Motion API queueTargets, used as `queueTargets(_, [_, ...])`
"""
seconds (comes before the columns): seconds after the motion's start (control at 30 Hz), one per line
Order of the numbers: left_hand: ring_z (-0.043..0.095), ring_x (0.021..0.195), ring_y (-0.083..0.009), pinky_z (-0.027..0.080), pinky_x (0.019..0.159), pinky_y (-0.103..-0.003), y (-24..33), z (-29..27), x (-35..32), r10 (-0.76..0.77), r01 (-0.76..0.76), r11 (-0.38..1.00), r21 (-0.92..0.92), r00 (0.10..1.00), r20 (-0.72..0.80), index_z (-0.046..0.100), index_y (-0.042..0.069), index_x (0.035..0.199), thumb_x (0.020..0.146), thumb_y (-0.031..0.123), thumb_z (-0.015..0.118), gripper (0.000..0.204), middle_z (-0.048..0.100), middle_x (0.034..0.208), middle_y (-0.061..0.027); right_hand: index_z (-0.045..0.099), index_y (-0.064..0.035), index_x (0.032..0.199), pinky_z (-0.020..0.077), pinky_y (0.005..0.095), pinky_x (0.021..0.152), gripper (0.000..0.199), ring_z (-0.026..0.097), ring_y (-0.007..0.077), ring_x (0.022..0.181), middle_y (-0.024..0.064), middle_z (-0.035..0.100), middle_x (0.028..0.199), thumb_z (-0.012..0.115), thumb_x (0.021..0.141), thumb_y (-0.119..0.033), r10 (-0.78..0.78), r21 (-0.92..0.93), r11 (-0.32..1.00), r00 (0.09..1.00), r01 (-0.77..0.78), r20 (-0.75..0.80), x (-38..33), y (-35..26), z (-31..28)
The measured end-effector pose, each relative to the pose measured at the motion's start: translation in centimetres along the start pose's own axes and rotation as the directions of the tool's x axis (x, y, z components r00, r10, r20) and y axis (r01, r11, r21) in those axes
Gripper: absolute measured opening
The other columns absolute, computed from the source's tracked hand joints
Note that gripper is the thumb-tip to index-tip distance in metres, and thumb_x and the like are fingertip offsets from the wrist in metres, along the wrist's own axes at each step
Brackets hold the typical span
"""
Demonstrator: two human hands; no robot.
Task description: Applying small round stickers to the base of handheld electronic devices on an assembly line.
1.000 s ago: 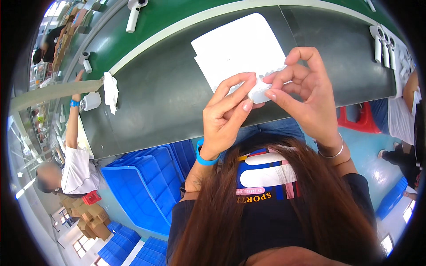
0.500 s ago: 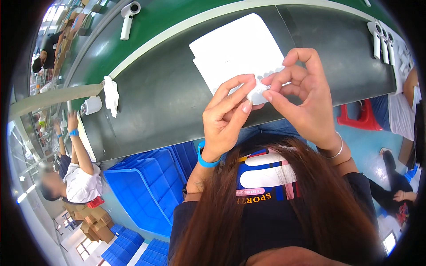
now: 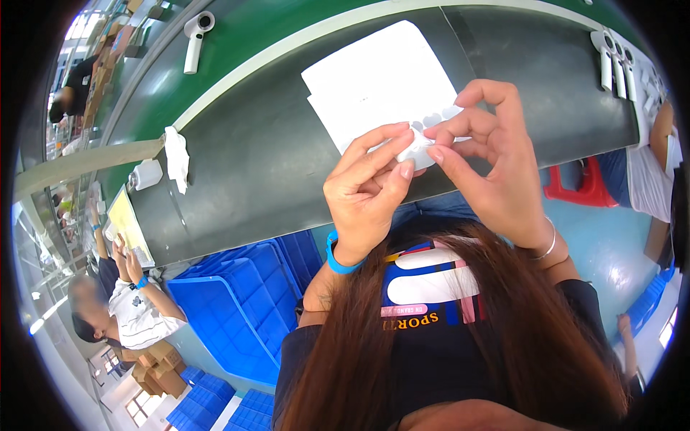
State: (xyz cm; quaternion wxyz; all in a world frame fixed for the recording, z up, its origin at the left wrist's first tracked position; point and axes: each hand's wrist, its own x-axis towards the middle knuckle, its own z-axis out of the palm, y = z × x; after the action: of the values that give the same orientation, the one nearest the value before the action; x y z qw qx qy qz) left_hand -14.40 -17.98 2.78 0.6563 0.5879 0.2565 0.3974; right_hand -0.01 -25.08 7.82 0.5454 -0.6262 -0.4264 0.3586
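My left hand (image 3: 363, 194) holds a small white piece (image 3: 415, 154) with rounded edges between thumb and fingers, above the near side of the dark work surface. At the piece's upper right edge, my right hand (image 3: 496, 161) is closed in a pinch, thumb and index finger almost meeting. A crinkled, shiny bit shows at that edge; whether it is a separate film I cannot tell. Beyond my hands lie white sheets (image 3: 377, 72), one overlapping the other. Round greyish spots (image 3: 433, 119) mark the near right edge of the sheets.
A white handheld fan-like device (image 3: 195, 44) lies far left, and several similar ones (image 3: 611, 61) lie far right. A white bottle (image 3: 147, 174) and crumpled white cloth (image 3: 177, 159) are at left. Blue crates (image 3: 230, 302) stand below the bench. A co-worker (image 3: 136, 309) sits left; a red stool (image 3: 586, 183) is right.
My fingers stay on the white piece, which has tilted slightly and shows a more crinkled upper edge. The co-worker at left has lowered their hands toward a yellowish sheet.
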Motion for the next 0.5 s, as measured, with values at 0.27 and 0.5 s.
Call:
queueTargets(0.27, [0.062,0.096,-0.0226,0.058,0.076,-0.032,-0.03,0.03,-0.03,0.006,-0.006,1.0,0.03,1.0,0.001,0.064,-0.005,0.109,0.083,-0.007,0.058,0.026,0.056,0.119,-0.0178,0.032,-0.003,0.114,0.0516,0.0245,0.075,0.045,0.064,0.0162,0.088,0.0075,0.061,0.082,0.062,0.081,0.006,-0.038,-0.045,0.998,0.996,0.034,-0.078,-0.15,0.02,0.55])
queueTargets(0.5, [0.065,0.09,-0.0206,0.058,0.074,-0.027,-0.11,0.21,-0.08,0.004,-0.004,1.0,0.002,1.0,-0.016,0.065,-0.007,0.106,0.082,-0.01,0.059,0.025,0.056,0.118,-0.0169,0.035,-0.0025,0.112,0.0507,0.0241,0.072,0.045,0.064,0.0148,0.082,0.0078,0.062,0.082,0.065,0.079,0.005,-0.111,-0.209,0.973,0.992,0.095,-0.067,-0.2,-0.05,0.4])
